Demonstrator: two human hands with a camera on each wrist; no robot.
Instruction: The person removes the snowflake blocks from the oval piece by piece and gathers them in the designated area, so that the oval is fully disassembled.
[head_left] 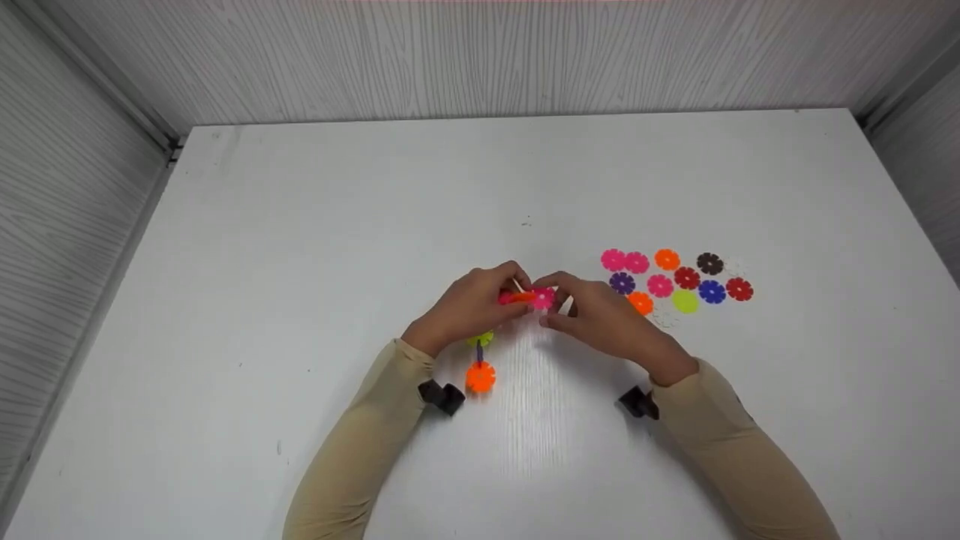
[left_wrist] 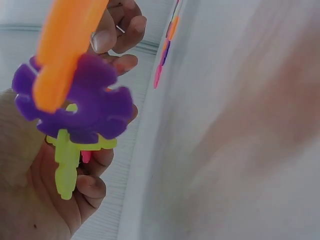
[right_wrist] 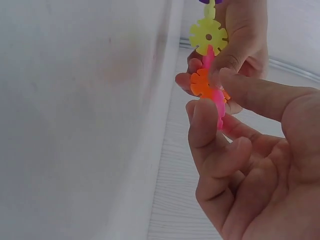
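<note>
A chain of notched plastic flower discs runs through the left hand (head_left: 474, 301), which pinches it near an orange disc (right_wrist: 201, 83). At the chain's right end, thumb and fingers of the right hand (head_left: 609, 319) pinch a pink disc (head_left: 543, 298) that is slotted into the orange one. Behind the left hand the chain continues with a yellow-green disc (right_wrist: 202, 35), a purple disc (left_wrist: 102, 100) and another orange disc (head_left: 481, 377) at its tail. In the head view the left hand covers part of the chain.
Loose discs lie in a group on the white table (head_left: 337, 195), right of the hands: several pink ones (head_left: 660, 286), a dark brown one (head_left: 709, 263), a blue one (head_left: 712, 292), a yellow-green one (head_left: 685, 301) and others. Wood-grain panels (head_left: 480, 60) stand along the table's back and sides.
</note>
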